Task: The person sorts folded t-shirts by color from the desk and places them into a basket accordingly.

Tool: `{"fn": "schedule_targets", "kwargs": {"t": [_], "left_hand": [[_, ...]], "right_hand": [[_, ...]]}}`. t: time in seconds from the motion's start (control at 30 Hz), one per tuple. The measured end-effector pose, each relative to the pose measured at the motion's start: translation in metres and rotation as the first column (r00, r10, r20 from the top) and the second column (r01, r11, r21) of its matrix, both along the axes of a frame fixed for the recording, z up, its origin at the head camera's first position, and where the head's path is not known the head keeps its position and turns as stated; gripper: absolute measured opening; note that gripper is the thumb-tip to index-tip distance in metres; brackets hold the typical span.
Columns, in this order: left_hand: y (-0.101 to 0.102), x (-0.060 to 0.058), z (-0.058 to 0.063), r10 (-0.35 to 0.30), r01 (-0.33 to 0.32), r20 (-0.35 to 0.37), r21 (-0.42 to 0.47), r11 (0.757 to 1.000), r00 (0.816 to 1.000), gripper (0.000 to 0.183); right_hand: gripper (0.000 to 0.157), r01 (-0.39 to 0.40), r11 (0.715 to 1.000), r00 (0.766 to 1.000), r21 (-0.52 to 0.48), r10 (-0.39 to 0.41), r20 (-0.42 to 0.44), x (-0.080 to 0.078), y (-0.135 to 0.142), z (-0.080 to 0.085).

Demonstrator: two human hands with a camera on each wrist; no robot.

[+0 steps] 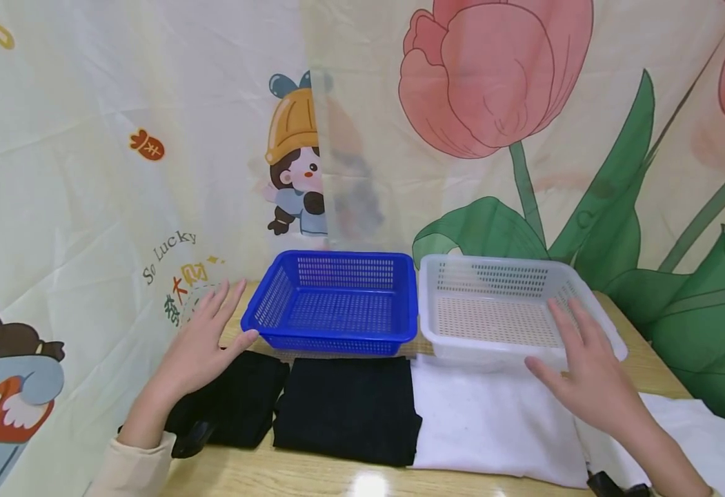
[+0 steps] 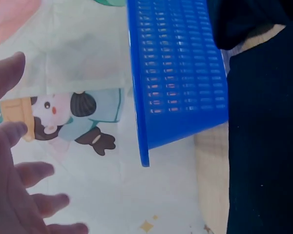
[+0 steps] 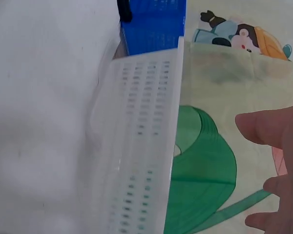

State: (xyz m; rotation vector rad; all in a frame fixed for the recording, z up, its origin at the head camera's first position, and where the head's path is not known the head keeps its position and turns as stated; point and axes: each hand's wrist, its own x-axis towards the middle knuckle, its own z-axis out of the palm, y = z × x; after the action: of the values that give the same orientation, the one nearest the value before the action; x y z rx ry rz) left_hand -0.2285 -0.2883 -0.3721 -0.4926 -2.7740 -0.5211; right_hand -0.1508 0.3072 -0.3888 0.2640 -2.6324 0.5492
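A blue plastic basket [image 1: 337, 343] and a white plastic basket [image 1: 499, 351] stand side by side at the back of the table, with nothing in either. In front of them lie folded cloths: one black cloth [image 1: 247, 400] at the left, another black cloth [image 1: 346, 411] beside it, a white cloth [image 1: 492, 421], and a further white cloth [image 1: 694, 431] at the far right. My left hand [image 1: 203, 345] hovers above the left black cloth, fingers extended, holding nothing. My right hand [image 1: 592, 379] is spread above the white cloths near the white basket's right side, also holding nothing.
The wooden table [image 1: 244, 476] shows along the front edge. A printed curtain [image 1: 362, 138] with tulips and cartoon figures hangs right behind the baskets and along the left side. Dark wrist straps [image 1: 193, 440] sit at both wrists.
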Motion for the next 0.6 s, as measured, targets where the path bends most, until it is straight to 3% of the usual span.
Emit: {"fn": "schedule_targets", "kwargs": {"t": [0.17, 0.3, 0.43, 0.6], "left_hand": [[-0.005, 0.010, -0.003, -0.118, 0.093, 0.127, 0.190, 0.977, 0.985, 0.073], [-0.008, 0.016, -0.006, -0.215, 0.129, 0.255, 0.315, 0.940, 0.943, 0.058], [-0.008, 0.019, -0.011, -0.297, 0.116, 0.390, 0.424, 0.898, 0.872, 0.056], [-0.003, 0.017, -0.023, -0.372, 0.021, 0.545, 0.543, 0.839, 0.752, 0.059]], "right_hand": [[0.094, -0.083, 0.986, 0.992, -0.146, 0.095, 0.077, 0.002, -0.016, 0.000], [0.088, -0.117, 0.957, 0.969, -0.265, 0.169, 0.182, 0.004, -0.031, 0.002], [0.084, -0.109, 0.913, 0.928, -0.394, 0.235, 0.287, 0.004, -0.044, 0.001], [0.081, -0.060, 0.831, 0.852, -0.554, 0.331, 0.405, 0.003, -0.059, -0.007]]}}
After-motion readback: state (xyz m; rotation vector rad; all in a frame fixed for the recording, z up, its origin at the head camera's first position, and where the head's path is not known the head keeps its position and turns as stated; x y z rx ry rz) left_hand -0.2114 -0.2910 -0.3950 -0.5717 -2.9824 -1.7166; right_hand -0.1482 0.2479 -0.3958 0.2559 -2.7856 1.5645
